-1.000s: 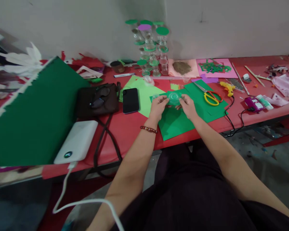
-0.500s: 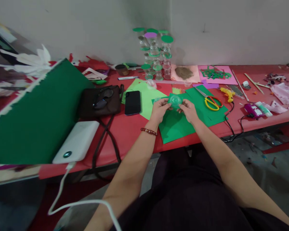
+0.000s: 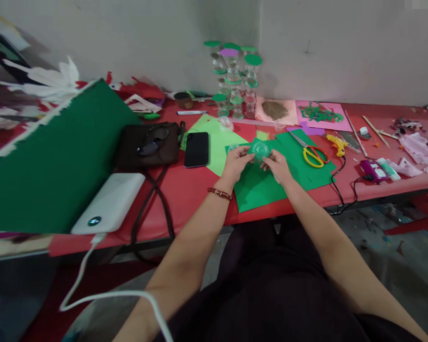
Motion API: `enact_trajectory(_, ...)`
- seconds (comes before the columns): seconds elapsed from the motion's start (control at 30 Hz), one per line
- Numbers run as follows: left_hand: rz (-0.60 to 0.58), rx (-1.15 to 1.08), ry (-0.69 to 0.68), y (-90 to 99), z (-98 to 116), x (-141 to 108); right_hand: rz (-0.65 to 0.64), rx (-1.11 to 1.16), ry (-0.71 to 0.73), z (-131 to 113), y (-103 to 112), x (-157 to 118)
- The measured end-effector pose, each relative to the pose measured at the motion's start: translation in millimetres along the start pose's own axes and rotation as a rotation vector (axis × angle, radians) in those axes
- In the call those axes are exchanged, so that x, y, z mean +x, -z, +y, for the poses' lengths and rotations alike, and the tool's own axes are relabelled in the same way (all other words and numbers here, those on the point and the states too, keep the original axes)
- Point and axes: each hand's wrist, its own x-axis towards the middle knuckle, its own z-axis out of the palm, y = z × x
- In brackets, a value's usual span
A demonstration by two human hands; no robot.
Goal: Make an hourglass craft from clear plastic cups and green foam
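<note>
A small clear round plastic cup (image 3: 260, 149) is held between my two hands over a green paper sheet (image 3: 258, 190), and the green shows through it. My left hand (image 3: 236, 162) is closed on its left side, with the thumb near the rim. The fingers of my right hand (image 3: 277, 166) pinch its lower right edge. Beside my left fingers lies another clear plastic piece (image 3: 233, 147), partly hidden. Scissors (image 3: 313, 156) with yellow and red handles rest on green paper to the right.
Hourglass-shaped clear cups (image 3: 235, 85) with green and purple discs stand stacked by the wall. A phone (image 3: 196, 149), brown bag (image 3: 128, 147) and white power bank (image 3: 110, 204) lie left. Rightward are a yellow glue gun (image 3: 337, 144), brown sand (image 3: 274, 110) and paper shreds (image 3: 319, 113).
My right fingers have shifted slightly down and left along the cup's edge. My left hand keeps its hold. The whole view has shifted a little.
</note>
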Motion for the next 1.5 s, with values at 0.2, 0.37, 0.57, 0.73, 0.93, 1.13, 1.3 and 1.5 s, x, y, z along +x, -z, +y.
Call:
enact_trajectory(0.2, 0.025, -0.043, 0.072, -2.3, 2, -5, -0.006, -0.022, 0.0, -2, 0, 0)
enact_trajectory(0.37, 0.047, -0.048, 0.106, -1.3, 3, -9, -0.009, -0.033, -0.017, -4, -2, -2)
enact_trajectory(0.57, 0.064, -0.003, 0.071, -3.7, 2, -8, -0.01, -0.037, -0.013, -6, -2, -1)
enact_trajectory(0.73, 0.088, -0.011, 0.061, -3.1, 3, -7, -0.012, -0.024, 0.013, -9, -4, -4)
enact_trajectory(0.93, 0.231, -0.163, 0.008, 9.8, 8, 0, 0.292, -0.009, 0.097, -24, 18, 6)
enact_trajectory(1.13, 0.14, -0.152, 0.051, 5.2, 3, 0, 0.379, -0.246, 0.102, -27, 36, 15)
enact_trajectory(1.3, 0.195, -0.173, 0.004, 10.0, 5, 2, 0.321, -0.36, 0.048, -26, 43, 9)
enact_trajectory(1.5, 0.199, -0.274, 0.009, 11.1, 10, 3, 0.336, -0.361, -0.006, -40, 50, 10)
